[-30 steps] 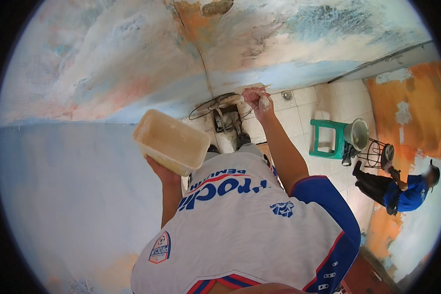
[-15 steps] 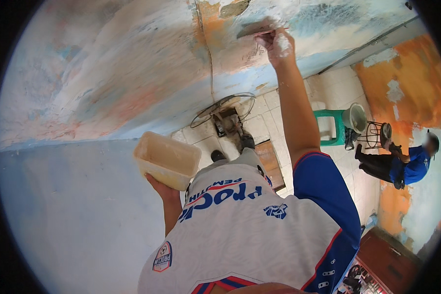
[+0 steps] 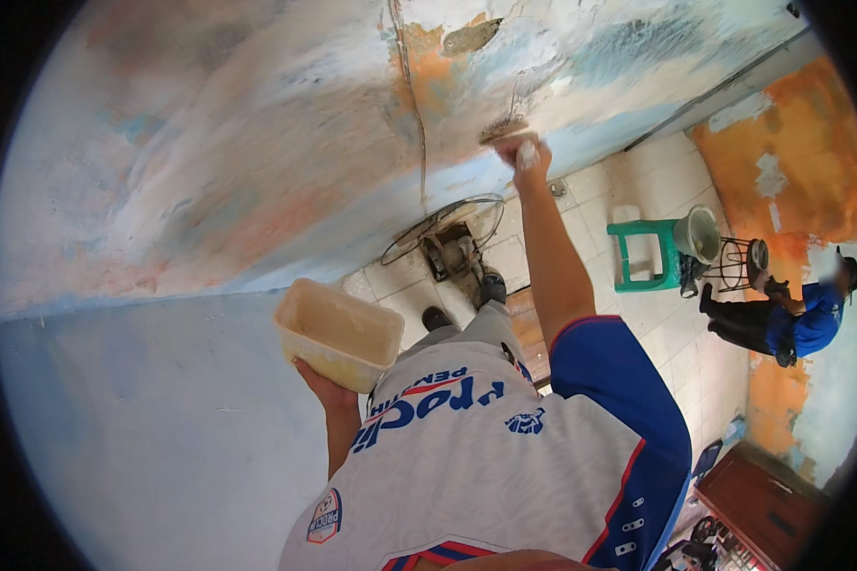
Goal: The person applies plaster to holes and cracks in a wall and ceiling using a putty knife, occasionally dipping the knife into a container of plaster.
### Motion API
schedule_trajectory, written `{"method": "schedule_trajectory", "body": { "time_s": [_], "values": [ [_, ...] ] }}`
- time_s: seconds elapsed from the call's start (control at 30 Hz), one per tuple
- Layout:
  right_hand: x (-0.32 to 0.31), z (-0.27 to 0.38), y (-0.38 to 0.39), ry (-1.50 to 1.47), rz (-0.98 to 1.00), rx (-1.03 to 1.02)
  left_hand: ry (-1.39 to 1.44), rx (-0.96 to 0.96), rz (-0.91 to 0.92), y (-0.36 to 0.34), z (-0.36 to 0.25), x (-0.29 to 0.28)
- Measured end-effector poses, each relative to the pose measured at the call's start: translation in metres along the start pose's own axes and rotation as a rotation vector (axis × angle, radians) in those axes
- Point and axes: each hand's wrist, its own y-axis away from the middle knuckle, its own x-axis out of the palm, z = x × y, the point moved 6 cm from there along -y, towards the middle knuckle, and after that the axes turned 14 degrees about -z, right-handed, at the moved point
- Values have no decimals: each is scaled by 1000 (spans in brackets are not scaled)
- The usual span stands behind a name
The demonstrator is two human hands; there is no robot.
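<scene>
My left hand is wrapped round the lower side of a pale, whitish plastic tub, which tilts at waist height. The tub's inner walls look smeared, and little of its bottom shows. Stretched out ahead, my right hand is closed on a putty knife, its wide edge against the patchy painted wall. White paste coats the back of that hand. Grey-white smears and a bare chipped patch mark the wall above the blade.
A cable runs down the wall to a coiled wire and a grimy box near my feet. To the right stand a green stool, a grey bucket and a dark metal stool. A person in blue is by the orange wall.
My right hand has drawn the putty knife down the wall, toward the floor. The left hand still holds the tub, now slightly lower and farther right in view.
</scene>
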Motion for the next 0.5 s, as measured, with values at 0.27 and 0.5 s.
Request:
{"method": "schedule_trajectory", "body": {
  "time_s": [0.27,0.5],
  "values": [
    [134,139,15,147,-59,195,-1,-14,-33,21,15,6],
    [66,126,53,234,-41,120,46,-10,-54,11,31,36]
  ]
}}
